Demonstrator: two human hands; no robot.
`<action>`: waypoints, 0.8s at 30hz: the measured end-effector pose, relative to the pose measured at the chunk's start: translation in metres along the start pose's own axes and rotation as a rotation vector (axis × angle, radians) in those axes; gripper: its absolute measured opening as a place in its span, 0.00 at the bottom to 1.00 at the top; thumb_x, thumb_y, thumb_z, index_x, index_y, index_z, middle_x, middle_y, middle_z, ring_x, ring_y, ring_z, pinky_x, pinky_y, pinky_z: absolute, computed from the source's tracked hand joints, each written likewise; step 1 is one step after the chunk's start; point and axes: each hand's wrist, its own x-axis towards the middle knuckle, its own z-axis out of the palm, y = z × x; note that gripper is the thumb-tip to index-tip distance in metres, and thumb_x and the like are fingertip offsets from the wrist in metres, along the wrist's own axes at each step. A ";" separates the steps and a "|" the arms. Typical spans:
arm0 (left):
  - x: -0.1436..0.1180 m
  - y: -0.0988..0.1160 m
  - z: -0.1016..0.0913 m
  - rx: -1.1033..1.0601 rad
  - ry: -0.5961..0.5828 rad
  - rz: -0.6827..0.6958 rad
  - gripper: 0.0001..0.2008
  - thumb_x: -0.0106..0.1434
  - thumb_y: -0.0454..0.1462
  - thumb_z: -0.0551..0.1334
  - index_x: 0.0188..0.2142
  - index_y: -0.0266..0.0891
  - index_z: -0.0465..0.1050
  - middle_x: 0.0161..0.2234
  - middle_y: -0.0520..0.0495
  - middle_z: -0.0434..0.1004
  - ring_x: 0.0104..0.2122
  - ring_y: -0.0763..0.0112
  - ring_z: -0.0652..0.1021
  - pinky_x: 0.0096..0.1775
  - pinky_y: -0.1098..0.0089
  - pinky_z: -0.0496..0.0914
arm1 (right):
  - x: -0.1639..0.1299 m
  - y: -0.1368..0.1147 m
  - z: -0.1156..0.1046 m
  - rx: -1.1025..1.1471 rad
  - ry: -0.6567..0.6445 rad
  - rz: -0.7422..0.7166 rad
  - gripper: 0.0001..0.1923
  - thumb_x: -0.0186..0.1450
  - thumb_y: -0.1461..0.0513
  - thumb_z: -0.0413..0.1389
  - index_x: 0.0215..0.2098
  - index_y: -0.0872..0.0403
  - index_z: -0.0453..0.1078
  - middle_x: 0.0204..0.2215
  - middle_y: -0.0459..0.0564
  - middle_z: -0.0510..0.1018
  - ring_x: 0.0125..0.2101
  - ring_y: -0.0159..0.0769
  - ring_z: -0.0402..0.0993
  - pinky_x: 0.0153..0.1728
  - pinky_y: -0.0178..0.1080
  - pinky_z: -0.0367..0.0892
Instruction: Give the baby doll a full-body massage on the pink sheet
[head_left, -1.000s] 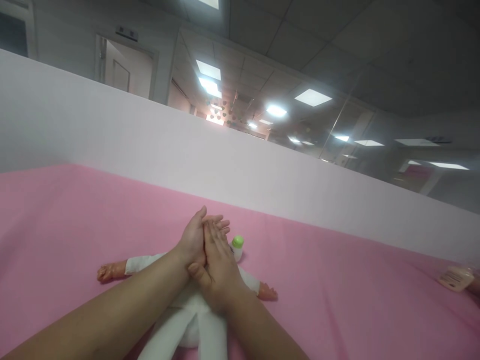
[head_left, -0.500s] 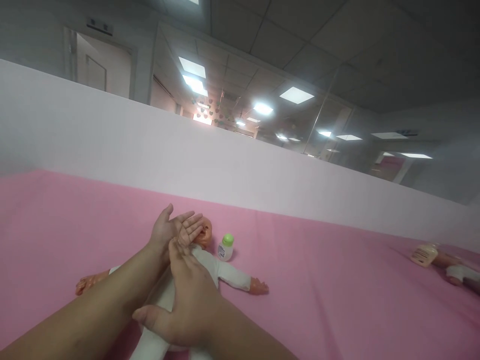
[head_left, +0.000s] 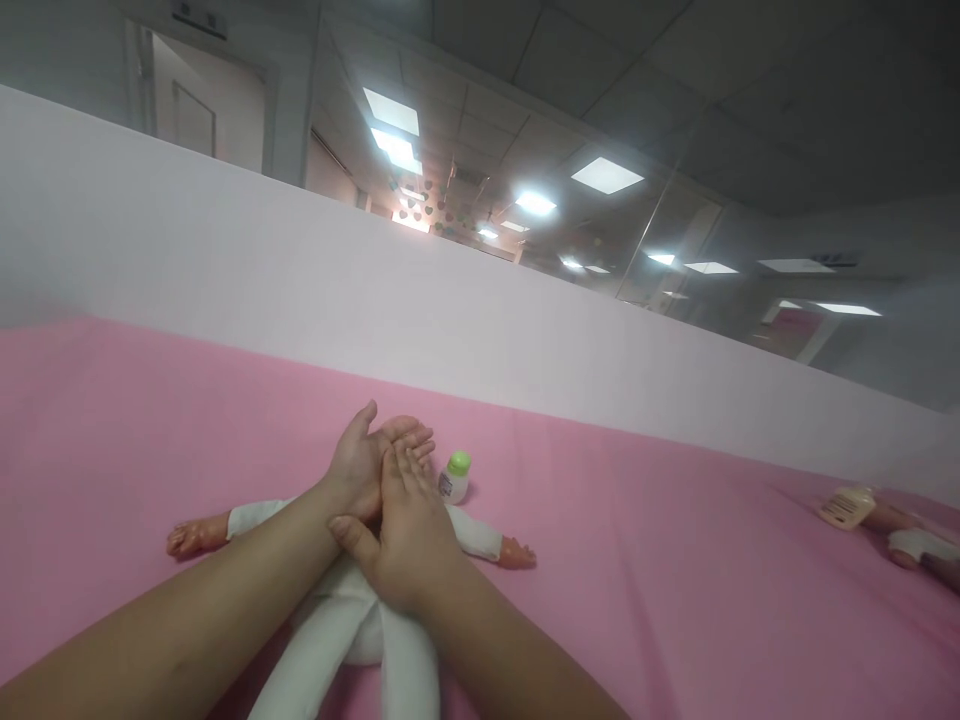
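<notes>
A baby doll (head_left: 364, 640) in white cloth lies on its back on a pink cover, legs toward me and both arms spread out. Above its chest, my left hand (head_left: 356, 465) is held palm up with fingers stretched. My right hand (head_left: 416, 535) lies flat across the left palm, its thumb apart and reaching over the left wrist. Neither hand holds an object. Together they hide the doll's head and upper chest. Just right of my fingertips stands a small clear bottle (head_left: 454, 482) with a green cap.
The pink cover (head_left: 675, 580) spreads across the surface, with a low white wall (head_left: 465, 330) behind it. Far right are a cream-coloured bottle (head_left: 847, 507) and a brown limb-like shape with white cloth, unclear in kind. Beyond are glass, ceiling lights and a door.
Both hands have moved slightly right and toward each other. My right hand has slid farther over the left palm. The doll's head is now covered, and the view has tilted slightly.
</notes>
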 end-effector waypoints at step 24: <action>-0.035 0.011 -0.114 1.189 0.043 0.503 0.10 0.56 0.37 0.69 0.39 0.48 0.82 0.45 0.42 0.80 0.56 0.43 0.70 0.68 0.54 0.50 | -0.052 0.027 0.005 0.117 -0.095 -0.480 0.26 0.68 0.52 0.55 0.62 0.49 0.68 0.59 0.50 0.76 0.64 0.41 0.67 0.70 0.48 0.46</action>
